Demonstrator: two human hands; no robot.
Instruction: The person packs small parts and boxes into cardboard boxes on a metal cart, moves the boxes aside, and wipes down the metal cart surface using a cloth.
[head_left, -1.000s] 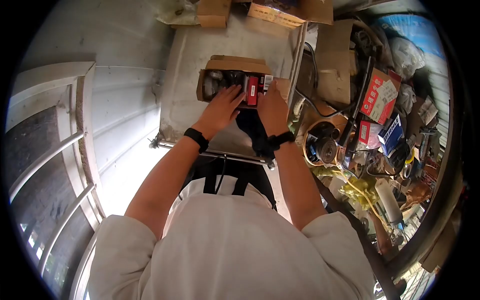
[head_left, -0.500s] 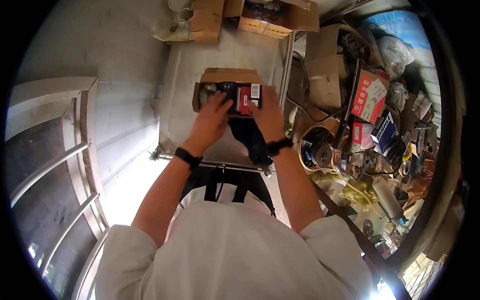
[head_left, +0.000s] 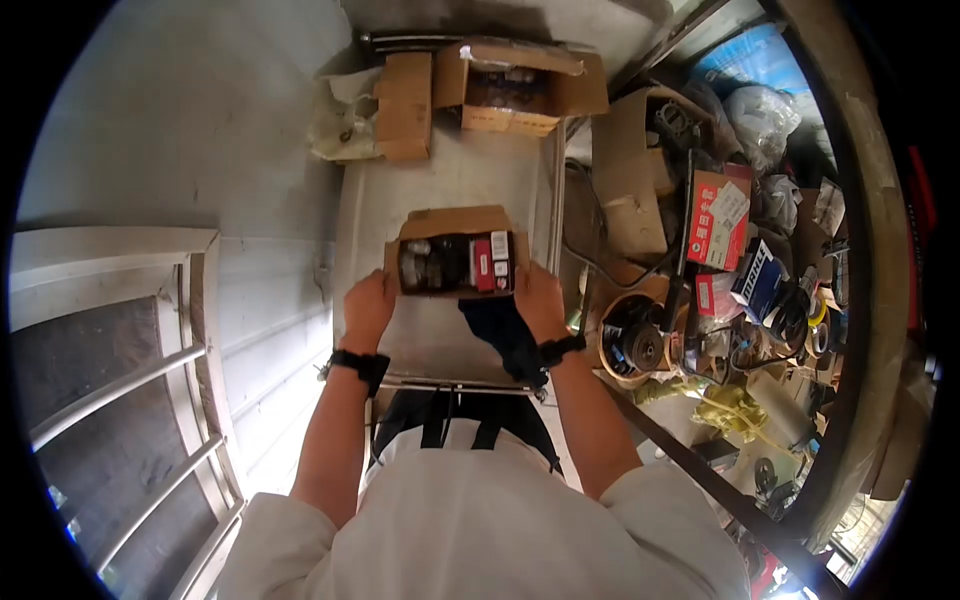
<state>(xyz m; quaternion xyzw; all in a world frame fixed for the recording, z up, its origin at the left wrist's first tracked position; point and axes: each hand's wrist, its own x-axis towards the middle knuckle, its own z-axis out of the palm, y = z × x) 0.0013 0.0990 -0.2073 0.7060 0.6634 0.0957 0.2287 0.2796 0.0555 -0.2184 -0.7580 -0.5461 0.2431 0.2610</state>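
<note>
An open cardboard box (head_left: pixel 460 221) stands on the tabletop in front of me, its flaps folded outward. Inside it are dark and greyish parts I cannot make out, and a red-and-white carton (head_left: pixel 492 262) at the right end. My left hand (head_left: pixel 368 298) is closed on the box's left side. At the opposite side, my right hand (head_left: pixel 540 298) grips the right edge, its fingers partly hidden. A dark cloth (head_left: pixel 495 335) lies just below the box, beside my right wrist.
At the table's (head_left: pixel 485 165) far end are an open carton (head_left: pixel 508 122), a brown box (head_left: pixel 405 105) and a plastic bag (head_left: pixel 345 130). Cluttered shelving on the right holds a red box (head_left: pixel 715 220), a blue box (head_left: pixel 755 280) and cables. A barred window frame (head_left: pixel 130 370) stands left.
My left hand has come out of the box to its left side. My right hand has moved from the red-and-white carton to the right edge. The camera view has shifted.
</note>
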